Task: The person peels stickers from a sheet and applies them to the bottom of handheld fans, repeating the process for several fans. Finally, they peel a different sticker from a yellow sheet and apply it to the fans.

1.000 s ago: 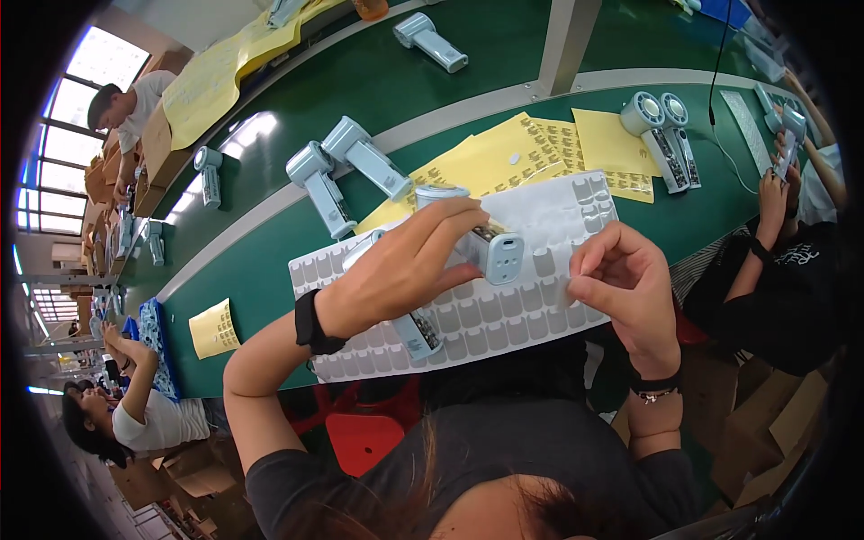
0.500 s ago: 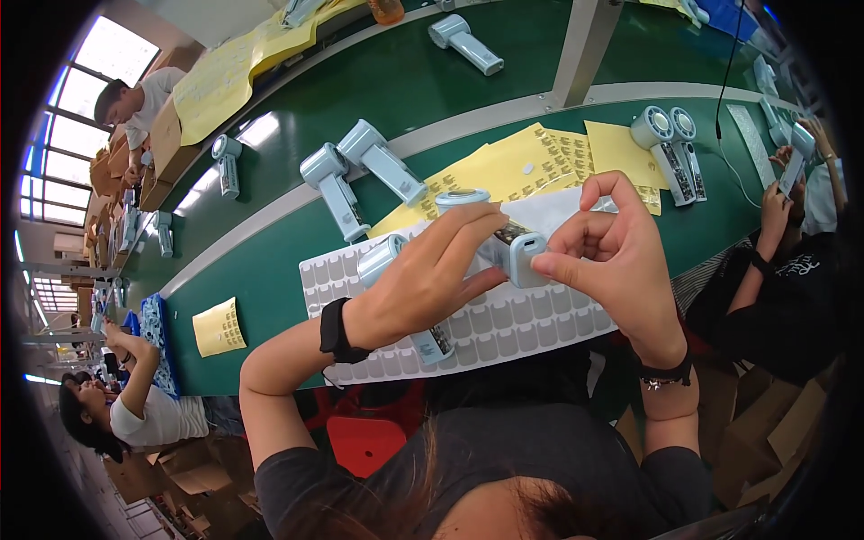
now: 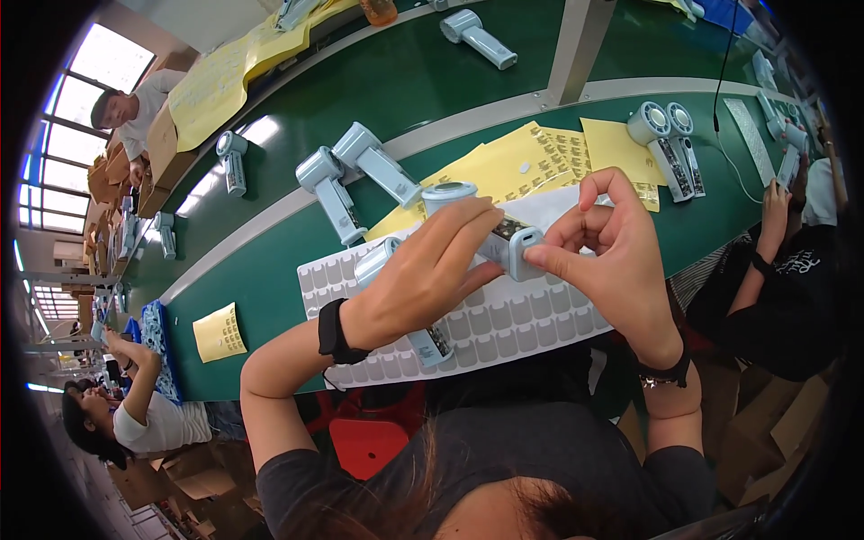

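Held fan (image 3: 517, 250) clasped above the label sheet (image 3: 558, 310)

Over the middle of the label sheet, white with rows of grey rounded labels, the person's left hand (image 3: 423, 270) curls around the handle of the pale blue held fan, fingers across the top, thumb on the near side, closed firmly. The fan's round head (image 3: 448, 193) pokes out toward the sheet's far edge, and its flat end faces the sheet's right side. Above that right part, the right hand (image 3: 612, 256) has its thumb at the flat end's edge, forefinger bent close by; from here I can't tell whether the fingertips pinch anything.

A second fan (image 3: 430, 346) lies on the sheet's left half, partly hidden beneath the left hand. Just past the sheet's far edge spread yellow sheets (image 3: 486, 166), with two more fans (image 3: 385, 171) to their left on the green table (image 3: 261, 261). Beyond the sheet's far right corner stands out a pair of fans (image 3: 666, 157), side by side. Below its near edge I see a red stool (image 3: 367, 445). Well to its right, a co-worker's hand (image 3: 776, 202) touches another pale fan.
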Motion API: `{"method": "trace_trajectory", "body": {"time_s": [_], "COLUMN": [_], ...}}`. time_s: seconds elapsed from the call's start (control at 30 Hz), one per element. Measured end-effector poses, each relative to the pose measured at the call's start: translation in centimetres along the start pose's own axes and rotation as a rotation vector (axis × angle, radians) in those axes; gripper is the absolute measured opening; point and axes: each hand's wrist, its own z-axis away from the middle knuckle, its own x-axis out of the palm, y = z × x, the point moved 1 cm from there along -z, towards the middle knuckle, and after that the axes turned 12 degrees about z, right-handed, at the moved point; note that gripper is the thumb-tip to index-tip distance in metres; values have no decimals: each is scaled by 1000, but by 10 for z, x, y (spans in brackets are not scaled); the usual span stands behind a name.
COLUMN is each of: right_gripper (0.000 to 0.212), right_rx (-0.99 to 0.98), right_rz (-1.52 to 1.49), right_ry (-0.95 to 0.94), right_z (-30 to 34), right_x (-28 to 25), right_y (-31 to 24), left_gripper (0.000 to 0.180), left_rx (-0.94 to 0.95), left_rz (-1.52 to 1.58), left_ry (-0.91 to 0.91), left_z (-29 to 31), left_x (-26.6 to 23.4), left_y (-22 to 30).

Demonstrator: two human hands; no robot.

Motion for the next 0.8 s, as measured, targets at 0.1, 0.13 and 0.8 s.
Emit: {"method": "trace_trajectory", "body": {"time_s": [0.1,0.13,0.8], "right_gripper": [51,48,21], "right_rx": [-100,-153,-334], "right_rz": [149,310,847], "right_ry": [109,228,452], "right_z": [-3,-10,34], "right_x": [-1,-5,13], "right_y": [6,11,126], "left_gripper": [56,55,65], "left_rx": [41,80,-15], "left_rz": [-51,-64,-504], "left_ry": [8,-2,-134], "left_z": [-10,-17,-103], "left_x": [-4,-9,-26], "left_y": [-6,-11,-178]}}
